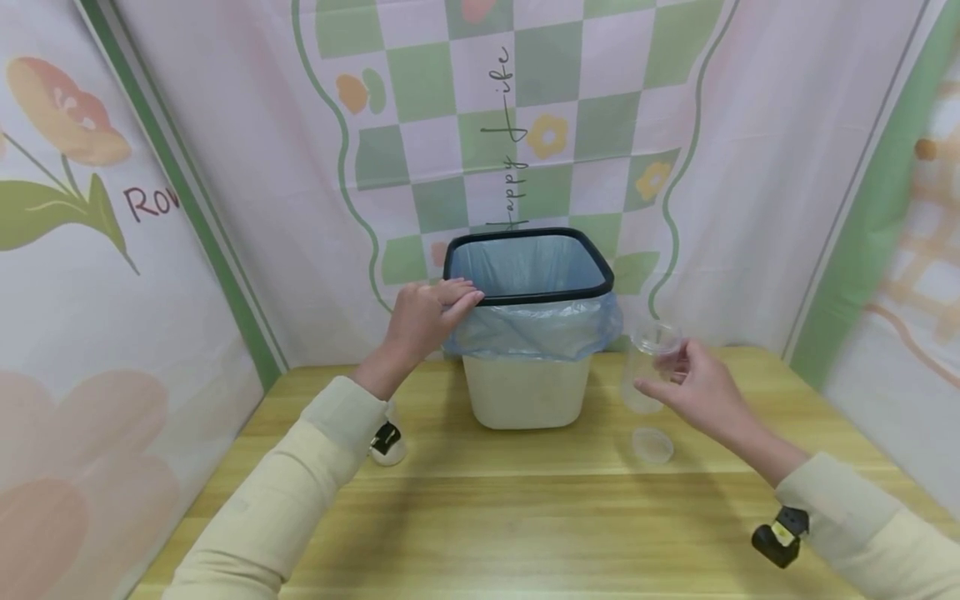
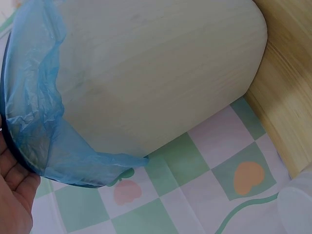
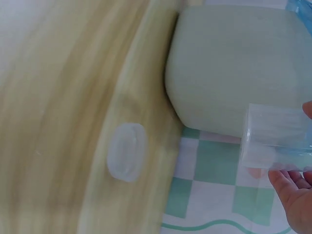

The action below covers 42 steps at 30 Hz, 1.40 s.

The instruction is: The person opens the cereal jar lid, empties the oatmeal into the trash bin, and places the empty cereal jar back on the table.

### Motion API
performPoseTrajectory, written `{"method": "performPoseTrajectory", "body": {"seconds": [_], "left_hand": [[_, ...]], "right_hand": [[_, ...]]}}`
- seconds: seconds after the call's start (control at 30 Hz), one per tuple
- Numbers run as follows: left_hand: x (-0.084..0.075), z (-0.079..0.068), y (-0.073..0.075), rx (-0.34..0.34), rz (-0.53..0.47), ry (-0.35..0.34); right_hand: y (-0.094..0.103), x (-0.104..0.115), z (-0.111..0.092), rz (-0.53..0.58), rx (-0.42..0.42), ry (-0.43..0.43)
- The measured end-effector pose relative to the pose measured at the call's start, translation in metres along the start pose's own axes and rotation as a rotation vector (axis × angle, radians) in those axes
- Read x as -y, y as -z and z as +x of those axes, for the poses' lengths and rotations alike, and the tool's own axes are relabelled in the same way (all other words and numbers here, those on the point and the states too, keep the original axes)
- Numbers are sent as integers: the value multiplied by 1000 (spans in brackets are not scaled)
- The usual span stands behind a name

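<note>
A pale trash bin (image 1: pixel 525 396) with a black rim stands at the back of the table, lined with a blue plastic bag (image 1: pixel 540 329) folded out over the edge. My left hand (image 1: pixel 431 312) rests on the bin's front left corner, its straight fingers lying over the rim; the left wrist view shows fingers (image 2: pixel 12 170) right at that edge. To the right of the bin, my right hand (image 1: pixel 693 387) holds a clear plastic jar (image 1: pixel 645 367) upright between thumb and fingers. Its mouth is uncovered. A translucent round lid (image 1: pixel 652 446) lies on the table just in front.
The wooden table (image 1: pixel 525 517) ends at patterned curtains (image 1: pixel 247 167) behind and at both sides. Left of the bin, a whitish container (image 2: pixel 297 207) stands, mostly hidden behind my left wrist in the head view.
</note>
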State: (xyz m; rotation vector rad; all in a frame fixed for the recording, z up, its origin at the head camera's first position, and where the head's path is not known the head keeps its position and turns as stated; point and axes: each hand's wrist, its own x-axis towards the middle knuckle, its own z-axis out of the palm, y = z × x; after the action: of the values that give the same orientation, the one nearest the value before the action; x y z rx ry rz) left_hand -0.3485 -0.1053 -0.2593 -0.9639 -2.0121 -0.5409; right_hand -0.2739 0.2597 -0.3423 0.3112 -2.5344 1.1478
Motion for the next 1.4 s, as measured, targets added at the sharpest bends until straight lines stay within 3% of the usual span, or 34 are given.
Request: {"method": "performPoseTrajectory", "body": {"seconds": [0.73, 1.4], "left_hand": [[-1, 1, 1, 1, -12, 5], [0, 0, 0, -2, -8, 2]], "right_hand": [[-46, -19, -26, 15, 70, -48], [-69, -24, -34, 30, 144, -94]]}}
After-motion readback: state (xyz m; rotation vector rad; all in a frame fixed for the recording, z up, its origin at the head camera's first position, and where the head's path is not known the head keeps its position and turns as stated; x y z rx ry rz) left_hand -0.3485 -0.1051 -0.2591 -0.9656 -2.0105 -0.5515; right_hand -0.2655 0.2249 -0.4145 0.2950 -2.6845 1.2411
